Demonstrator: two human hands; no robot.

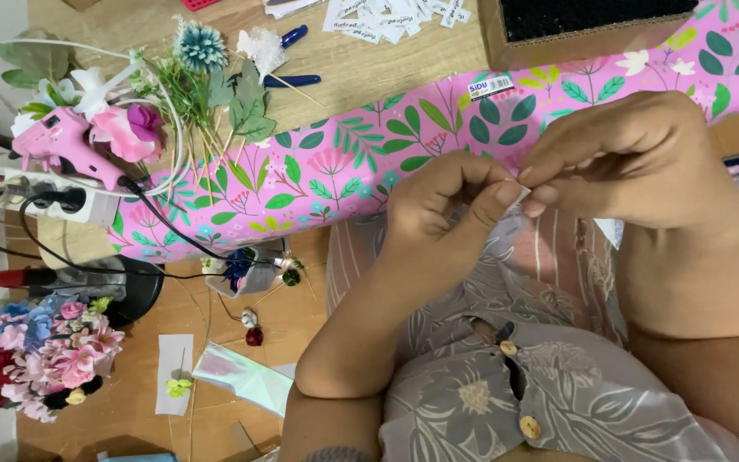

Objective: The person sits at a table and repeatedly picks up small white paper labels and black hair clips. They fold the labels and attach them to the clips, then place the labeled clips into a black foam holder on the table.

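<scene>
My left hand (442, 205) and my right hand (635, 158) meet in front of me, fingertips pinched together on a small thin clear or white piece (519, 195), too small to identify. Both hands hover over a long roll of pink floral wrapping paper (344, 162) that lies across my lap and the wooden floor. My patterned grey shirt fills the lower middle of the view.
A pink glue gun (57, 145) lies on artificial flowers and leaves (190, 85) at upper left, beside a white power strip (36, 192). A flower bouquet (40, 355) sits at lower left. Blue-handled scissors (292, 60), paper slips and a cardboard box (583, 30) lie at the top.
</scene>
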